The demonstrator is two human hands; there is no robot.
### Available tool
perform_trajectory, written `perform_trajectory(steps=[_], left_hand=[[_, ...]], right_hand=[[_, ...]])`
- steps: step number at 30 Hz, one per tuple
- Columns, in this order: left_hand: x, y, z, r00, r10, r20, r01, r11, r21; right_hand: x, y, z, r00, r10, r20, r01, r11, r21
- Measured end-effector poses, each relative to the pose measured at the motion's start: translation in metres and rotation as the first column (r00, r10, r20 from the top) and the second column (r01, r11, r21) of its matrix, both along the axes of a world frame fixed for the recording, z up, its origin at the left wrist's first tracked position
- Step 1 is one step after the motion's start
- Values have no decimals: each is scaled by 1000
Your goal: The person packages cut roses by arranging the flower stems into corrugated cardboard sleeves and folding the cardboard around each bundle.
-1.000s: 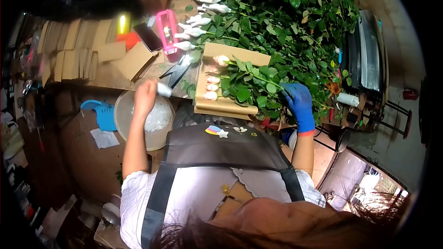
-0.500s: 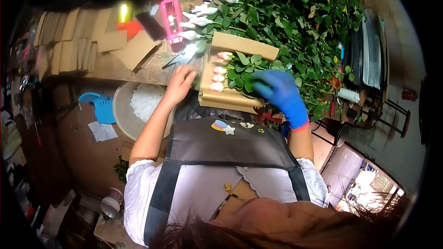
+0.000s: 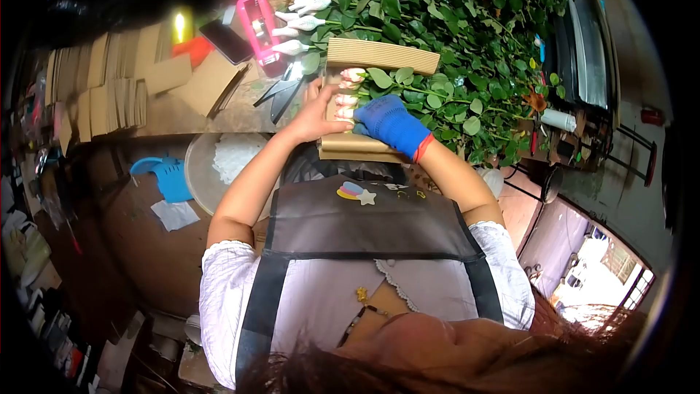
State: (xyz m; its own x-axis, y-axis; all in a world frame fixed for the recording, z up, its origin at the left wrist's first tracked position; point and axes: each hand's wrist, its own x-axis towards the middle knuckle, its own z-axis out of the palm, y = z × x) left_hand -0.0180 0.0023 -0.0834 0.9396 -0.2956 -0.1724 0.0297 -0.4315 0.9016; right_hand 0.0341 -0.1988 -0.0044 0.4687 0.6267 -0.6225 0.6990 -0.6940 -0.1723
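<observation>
Pink rose heads (image 3: 345, 101) lie in a row with their leafy stems on a kraft corrugated wrapper (image 3: 383, 55). My bare left hand (image 3: 319, 113) is at the left edge of the wrapper, fingers apart, its thumb beside the lowest rose heads. My right hand (image 3: 390, 125), in a blue glove with a red cuff, bends over the stems just right of the heads. Its fingers are closed around the lower roses, and the tips are partly hidden. Open scissors (image 3: 281, 95) lie left of the wrapper.
Leafy stems (image 3: 437, 22) with white-netted buds (image 3: 302, 23) cover the back right. Left on the table (image 3: 219, 120) are a pink holder (image 3: 257, 25), a phone (image 3: 226, 40) and cardboard pieces (image 3: 117, 106). Below are a round bin (image 3: 200, 171) and a blue basket (image 3: 171, 179).
My left hand has let go of the white item seen earlier and moved right to the rose heads. The right hand has come left from the stems to the heads.
</observation>
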Motion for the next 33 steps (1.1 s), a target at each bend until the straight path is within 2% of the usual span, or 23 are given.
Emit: perform_trajectory(steps=[2,4,7,11,14,17,20,21,24,27,28,31,33], left_hand=[[4,0,0,999,-37,29,39,998,-39],[5,0,1,999,-48,15,48,999,8],[5,-1,3,998,-67,6,67,997,44],[7,0,12,992,-121,39,117,988,101],[7,0,12,990,-126,56,120,987,104],[7,1,17,994,-110,-2,110,989,97],[15,1,4,991,-46,-127,31,993,-118],[16,1,3,993,-38,-115,22,990,-140],[11,0,6,1000,-2,19,3,997,-75],[3,-3,6,993,41,110,-33,997,-75],[1,-3,5,992,52,114,-43,996,-80],[0,-3,-4,981,63,183,-54,997,-54],[-1,-1,-7,979,65,195,-57,997,-49]], right_hand=[[1,-4,2,999,-17,-39,17,1000,-1],[3,-7,17,996,-62,-61,62,998,-9],[0,-8,44,946,-323,15,318,939,134],[-3,-4,15,953,-298,53,292,951,100],[-5,-4,8,964,-253,78,239,959,154],[-4,1,8,977,-196,83,184,975,128],[-4,0,-1,983,-127,134,113,988,109],[-5,-1,-4,982,-103,160,86,990,109],[-3,-3,35,974,-210,83,198,971,135],[-2,-9,27,903,-349,252,250,901,354],[2,-5,19,917,-325,230,266,930,252],[6,-5,-1,908,-322,268,232,919,318],[8,-7,-2,930,-288,230,221,935,278]])
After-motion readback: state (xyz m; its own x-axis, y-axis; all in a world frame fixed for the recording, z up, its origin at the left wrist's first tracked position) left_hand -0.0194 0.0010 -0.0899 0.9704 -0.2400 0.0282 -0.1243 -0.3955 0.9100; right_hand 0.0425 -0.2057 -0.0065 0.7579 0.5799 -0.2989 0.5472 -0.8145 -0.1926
